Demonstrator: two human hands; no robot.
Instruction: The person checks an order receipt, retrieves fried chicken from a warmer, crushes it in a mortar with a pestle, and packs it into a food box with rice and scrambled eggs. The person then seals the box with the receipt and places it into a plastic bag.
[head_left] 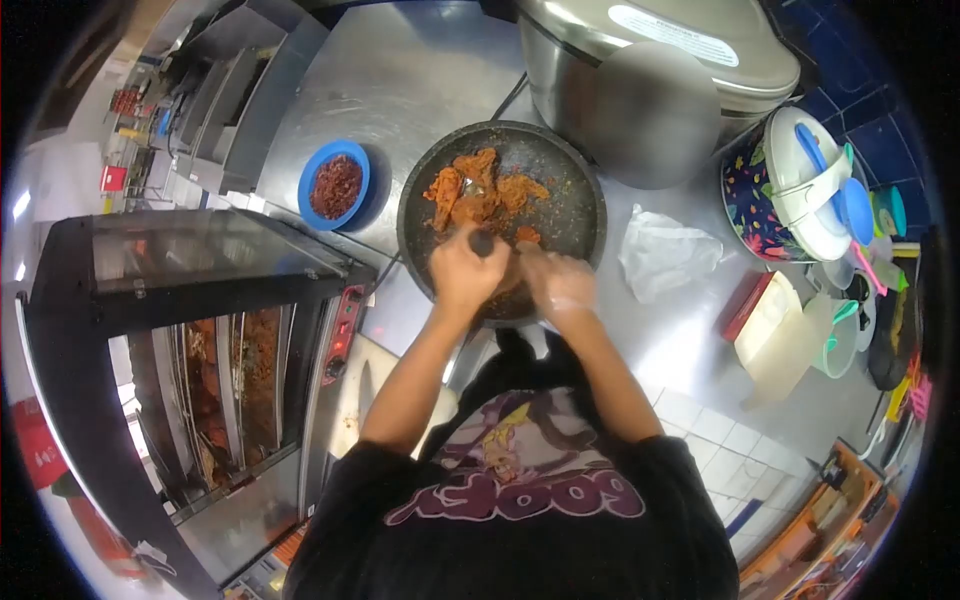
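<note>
A wide, dark stone mortar [585,185] sits on the metal counter in front of me. Orange-brown fried pieces [520,188] and reddish crumbs lie inside it, mostly toward the back and left. My left hand [462,272] is closed around a pestle [482,243], whose dark rounded end shows above the fist. Its lower part is hidden by the hand and food. Close beside it, my right hand [558,285] is over the mortar's near right side, fingers pointing inward. Motion blurs those fingers, so what they touch or hold is unclear.
A blue bowl [308,180] of dark red food stands left of the mortar. A crumpled plastic bag [665,255] lies to the right, below a large steel cooker [560,75]. At far right are a patterned container [745,200] and an opened box [775,325]. A glass-sided warming cabinet [215,260] is at left.
</note>
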